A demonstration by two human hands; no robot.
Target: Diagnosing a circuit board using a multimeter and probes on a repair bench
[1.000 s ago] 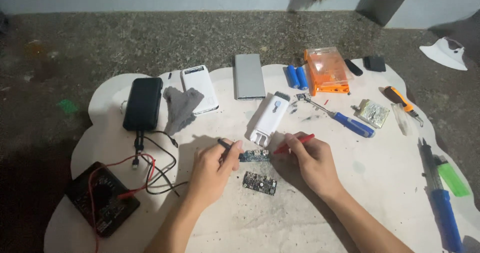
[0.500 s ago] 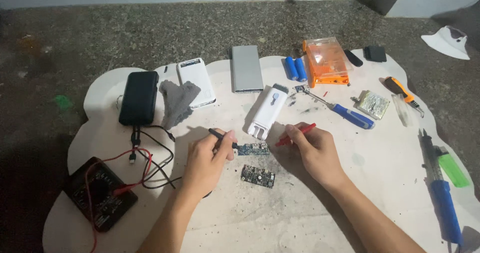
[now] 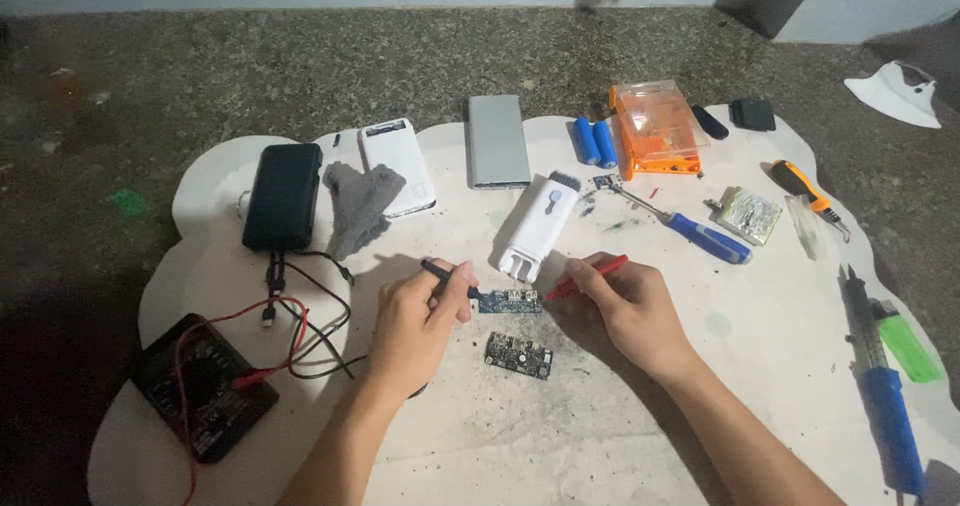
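The left hand point(image 3: 418, 318) is closed around a thin black test probe point(image 3: 447, 273). The right hand point(image 3: 622, 304) is closed around a thin red test probe point(image 3: 588, 276). Both tips point at a small blue circuit board point(image 3: 509, 301) lying flat on the white worktop point(image 3: 760, 316), between the two hands. It looks like the testing step. Next, both tips must sit steady on tiny spots. A second dark board point(image 3: 519, 355) lies just below.

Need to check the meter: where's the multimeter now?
The black multimeter lies at the board's lower-left edge in the head view, left of the left hand, below the black power bank.
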